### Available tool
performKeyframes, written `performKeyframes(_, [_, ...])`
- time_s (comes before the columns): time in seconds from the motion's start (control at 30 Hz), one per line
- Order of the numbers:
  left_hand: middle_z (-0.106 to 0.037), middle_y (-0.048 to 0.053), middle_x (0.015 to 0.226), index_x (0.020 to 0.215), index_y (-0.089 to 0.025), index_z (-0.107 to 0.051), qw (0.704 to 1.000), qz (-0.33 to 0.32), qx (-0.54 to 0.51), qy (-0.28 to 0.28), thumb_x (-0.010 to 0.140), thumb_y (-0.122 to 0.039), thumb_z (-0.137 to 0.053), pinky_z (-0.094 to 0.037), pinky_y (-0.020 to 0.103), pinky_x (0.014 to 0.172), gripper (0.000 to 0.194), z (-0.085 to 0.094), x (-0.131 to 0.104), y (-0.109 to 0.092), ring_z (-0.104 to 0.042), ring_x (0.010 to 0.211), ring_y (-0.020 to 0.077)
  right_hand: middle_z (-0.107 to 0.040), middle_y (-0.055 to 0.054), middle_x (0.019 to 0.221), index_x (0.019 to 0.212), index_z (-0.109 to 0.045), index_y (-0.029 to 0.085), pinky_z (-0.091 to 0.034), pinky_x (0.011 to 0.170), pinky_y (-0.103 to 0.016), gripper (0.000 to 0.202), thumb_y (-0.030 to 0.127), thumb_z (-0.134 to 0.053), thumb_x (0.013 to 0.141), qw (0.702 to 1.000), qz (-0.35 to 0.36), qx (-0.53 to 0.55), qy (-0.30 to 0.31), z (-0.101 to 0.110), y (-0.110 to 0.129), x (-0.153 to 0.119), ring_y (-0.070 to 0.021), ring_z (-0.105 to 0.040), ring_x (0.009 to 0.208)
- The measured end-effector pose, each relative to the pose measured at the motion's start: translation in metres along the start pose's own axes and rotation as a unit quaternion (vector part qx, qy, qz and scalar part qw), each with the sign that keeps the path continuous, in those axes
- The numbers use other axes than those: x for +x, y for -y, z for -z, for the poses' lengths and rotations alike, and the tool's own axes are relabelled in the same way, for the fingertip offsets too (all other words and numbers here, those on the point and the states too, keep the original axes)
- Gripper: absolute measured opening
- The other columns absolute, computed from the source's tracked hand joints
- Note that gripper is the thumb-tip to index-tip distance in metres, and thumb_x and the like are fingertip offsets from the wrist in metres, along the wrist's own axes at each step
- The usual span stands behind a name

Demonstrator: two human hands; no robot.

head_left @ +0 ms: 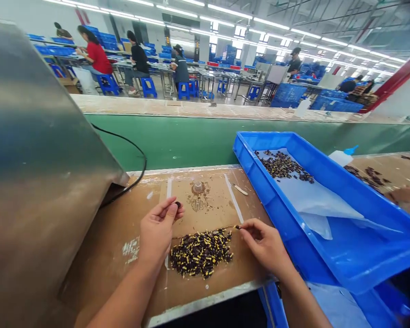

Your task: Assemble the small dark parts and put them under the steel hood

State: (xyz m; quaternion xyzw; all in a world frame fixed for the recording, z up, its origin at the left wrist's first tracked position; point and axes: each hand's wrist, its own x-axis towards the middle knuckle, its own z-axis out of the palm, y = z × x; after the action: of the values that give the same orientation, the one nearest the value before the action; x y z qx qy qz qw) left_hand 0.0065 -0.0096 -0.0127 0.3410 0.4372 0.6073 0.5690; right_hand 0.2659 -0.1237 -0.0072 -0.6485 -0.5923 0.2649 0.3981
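Note:
My left hand (160, 223) is closed in a pinch, raised a little above the brown tabletop, with a small dark round piece (178, 205) between thumb and fingertips. To its right, my right hand (264, 241) pinches a small black-and-yellow part (238, 227) at its fingertips. Between the hands lies a heap of small black-and-yellow parts (201, 253). The part in my right hand is at the heap's upper right edge. Both small pieces are too tiny to tell their exact kind.
A large blue tray (269, 196) on the right holds white sheets and a pile of small dark parts (283, 165). A metal housing (37, 159) stands at the left, with a black cable (140, 152). A small white-handled tool (239, 189) lies near the tray. A co-worker's hand (408, 200) shows at far right.

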Motion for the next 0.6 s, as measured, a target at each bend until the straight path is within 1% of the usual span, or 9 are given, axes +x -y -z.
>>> performKeyframes(0.07, [-0.074, 0.011, 0.094, 0.106, -0.011, -0.071, 0.999, 0.02, -0.029, -0.004, 0.066, -0.04, -0.092, -0.061, 0.024, 0.079, 0.054, 0.0, 0.003, 0.001, -0.07, 0.084, 0.0158, -0.072, -0.005, 0.091, 0.102, -0.07, 0.022, -0.054, 0.071, -0.03, 0.018, 0.035, -0.064, 0.093, 0.999, 0.011, 0.039, -0.028, 0.0, 0.008, 0.021, -0.0196, -0.067, 0.08])
performKeyframes(0.13, [-0.074, 0.011, 0.096, 0.1, -0.011, -0.071, 0.999, 0.017, -0.034, -0.004, 0.066, -0.04, -0.092, -0.061, 0.024, 0.082, 0.05, 0.0, 0.006, 0.001, -0.071, 0.086, 0.0165, -0.072, -0.006, 0.096, 0.104, -0.072, 0.021, -0.054, 0.075, -0.03, 0.021, 0.037, -0.064, 0.092, 0.997, 0.032, 0.06, -0.031, -0.004, 0.02, 0.05, -0.0198, -0.067, 0.085])
performKeyframes(0.27, [-0.074, 0.013, 0.092, 0.1, -0.011, -0.07, 0.999, -0.015, 0.03, 0.014, 0.073, -0.045, -0.086, -0.064, 0.033, 0.08, 0.046, 0.002, 0.007, -0.001, -0.072, 0.083, 0.0207, -0.072, -0.006, 0.088, 0.101, -0.075, 0.018, -0.053, 0.071, -0.03, 0.028, 0.04, -0.064, 0.089, 0.993, 0.058, 0.1, 0.004, -0.021, 0.039, 0.122, -0.0183, -0.065, 0.077])
performKeyframes(0.3, [-0.074, 0.014, 0.092, 0.1, -0.011, -0.07, 0.999, -0.017, 0.044, 0.02, 0.073, -0.046, -0.085, -0.064, 0.034, 0.081, 0.046, 0.002, 0.006, -0.001, -0.073, 0.083, 0.0217, -0.072, -0.006, 0.086, 0.101, -0.075, 0.017, -0.052, 0.069, -0.03, 0.03, 0.041, -0.065, 0.088, 0.992, 0.06, 0.112, 0.01, -0.028, 0.04, 0.138, -0.0178, -0.065, 0.075])
performKeyframes(0.37, [-0.075, 0.015, 0.094, 0.1, -0.01, -0.072, 0.998, -0.01, 0.057, 0.028, 0.072, -0.047, -0.086, -0.064, 0.036, 0.086, 0.048, 0.003, 0.006, -0.001, -0.073, 0.086, 0.0232, -0.073, -0.007, 0.084, 0.101, -0.075, 0.015, -0.052, 0.067, -0.029, 0.034, 0.043, -0.069, 0.084, 0.99, 0.063, 0.127, 0.0, -0.043, 0.035, 0.166, -0.0172, -0.064, 0.073])
performKeyframes(0.4, [-0.075, 0.015, 0.096, 0.101, -0.01, -0.073, 0.998, -0.005, 0.059, 0.028, 0.071, -0.047, -0.086, -0.063, 0.037, 0.088, 0.049, 0.003, 0.006, -0.001, -0.073, 0.088, 0.0235, -0.073, -0.007, 0.085, 0.101, -0.074, 0.014, -0.052, 0.067, -0.029, 0.036, 0.044, -0.07, 0.083, 0.989, 0.065, 0.13, -0.013, -0.05, 0.029, 0.175, -0.0173, -0.065, 0.073])
performKeyframes(0.47, [-0.075, 0.015, 0.099, 0.103, -0.011, -0.074, 0.997, 0.005, 0.067, 0.026, 0.071, -0.046, -0.086, -0.062, 0.036, 0.09, 0.05, 0.004, 0.008, 0.0, -0.073, 0.09, 0.0234, -0.074, -0.009, 0.089, 0.1, -0.073, 0.013, -0.053, 0.07, -0.03, 0.038, 0.047, -0.068, 0.083, 0.989, 0.069, 0.124, -0.042, -0.064, 0.015, 0.187, -0.0185, -0.066, 0.076])
performKeyframes(0.53, [-0.075, 0.015, 0.1, 0.104, -0.011, -0.075, 0.997, 0.011, 0.075, 0.022, 0.072, -0.046, -0.084, -0.062, 0.035, 0.09, 0.048, 0.004, 0.01, 0.0, -0.073, 0.089, 0.0225, -0.075, -0.01, 0.092, 0.099, -0.073, 0.013, -0.054, 0.073, -0.032, 0.038, 0.047, -0.065, 0.085, 0.99, 0.072, 0.109, -0.057, -0.075, 0.001, 0.189, -0.0193, -0.066, 0.077])
performKeyframes(0.6, [-0.075, 0.015, 0.099, 0.101, -0.011, -0.075, 0.997, 0.013, 0.076, 0.02, 0.073, -0.045, -0.084, -0.063, 0.033, 0.088, 0.045, 0.004, 0.011, -0.001, -0.073, 0.088, 0.0221, -0.075, -0.01, 0.093, 0.099, -0.075, 0.015, -0.053, 0.073, -0.034, 0.035, 0.047, -0.065, 0.086, 0.991, 0.077, 0.089, -0.055, -0.08, -0.008, 0.187, -0.0193, -0.065, 0.075])
